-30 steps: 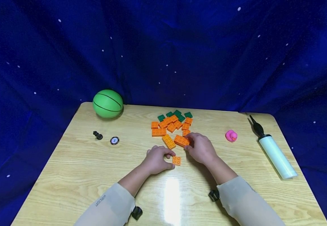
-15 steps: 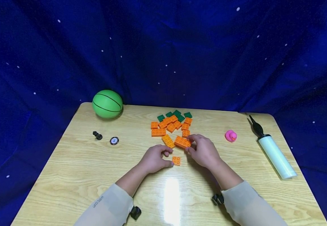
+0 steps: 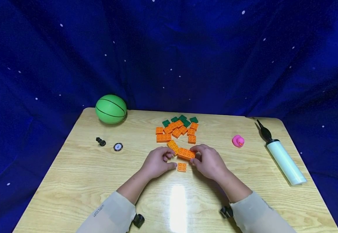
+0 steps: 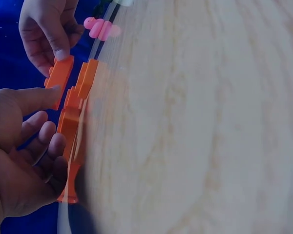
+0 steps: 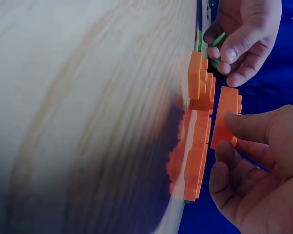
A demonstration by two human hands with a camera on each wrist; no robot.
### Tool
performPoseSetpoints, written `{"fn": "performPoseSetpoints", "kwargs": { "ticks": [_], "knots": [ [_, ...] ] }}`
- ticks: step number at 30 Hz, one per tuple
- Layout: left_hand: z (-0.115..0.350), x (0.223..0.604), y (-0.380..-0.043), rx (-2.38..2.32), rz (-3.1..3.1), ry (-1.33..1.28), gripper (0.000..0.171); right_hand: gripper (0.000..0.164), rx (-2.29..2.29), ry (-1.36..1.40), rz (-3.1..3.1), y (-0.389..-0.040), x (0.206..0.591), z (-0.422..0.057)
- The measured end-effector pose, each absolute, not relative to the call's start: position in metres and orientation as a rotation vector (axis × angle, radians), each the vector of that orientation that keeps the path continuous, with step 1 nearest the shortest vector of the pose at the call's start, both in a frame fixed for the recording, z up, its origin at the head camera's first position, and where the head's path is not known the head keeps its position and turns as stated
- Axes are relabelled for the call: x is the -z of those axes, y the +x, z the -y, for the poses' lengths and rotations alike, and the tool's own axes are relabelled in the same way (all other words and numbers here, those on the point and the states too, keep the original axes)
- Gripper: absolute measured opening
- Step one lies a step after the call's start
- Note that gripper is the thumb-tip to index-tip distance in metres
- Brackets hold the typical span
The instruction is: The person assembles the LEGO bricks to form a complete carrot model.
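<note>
My right hand pinches the right end of a long orange toy building brick, thumb in front and fingers behind. In the right wrist view this brick hangs apart from the other bricks. My left hand has its fingers loosely bent, nothing between them. Its thumb tip lies just left of a small square orange brick on the table. The left index fingertip overlaps the near end of a yellow-orange brick, close to the held brick's left end.
Several orange bricks and green bricks lie at the table's back middle. A green ball, black chess piece and poker chip are on the left. Rightward are a pink duck and a hand pump.
My left hand has let go of the small square brick and moved slightly left and up. My right hand has brought the long brick nearer to me.
</note>
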State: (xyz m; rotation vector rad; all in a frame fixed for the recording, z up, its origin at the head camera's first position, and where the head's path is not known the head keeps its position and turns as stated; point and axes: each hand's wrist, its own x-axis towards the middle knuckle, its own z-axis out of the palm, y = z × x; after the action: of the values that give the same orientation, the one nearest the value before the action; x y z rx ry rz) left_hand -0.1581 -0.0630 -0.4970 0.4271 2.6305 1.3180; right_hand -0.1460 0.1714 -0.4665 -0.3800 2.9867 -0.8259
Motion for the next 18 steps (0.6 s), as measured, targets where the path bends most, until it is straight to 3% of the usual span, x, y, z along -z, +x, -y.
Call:
{"fn": "performPoseSetpoints", "kwargs": {
  "ticks": [10,18],
  "knots": [
    [0.058,0.493,-0.160,-1.336,-2.658,0.481,0.047,0.033,0.849,-0.494,-2.953,-0.139,0.467,-0.168],
    [0.058,0.492,-0.156,-1.324,-2.639,0.536,0.032,0.030,0.815,-0.510,-2.920,-0.133,0.468,-0.166]
  ]
}}
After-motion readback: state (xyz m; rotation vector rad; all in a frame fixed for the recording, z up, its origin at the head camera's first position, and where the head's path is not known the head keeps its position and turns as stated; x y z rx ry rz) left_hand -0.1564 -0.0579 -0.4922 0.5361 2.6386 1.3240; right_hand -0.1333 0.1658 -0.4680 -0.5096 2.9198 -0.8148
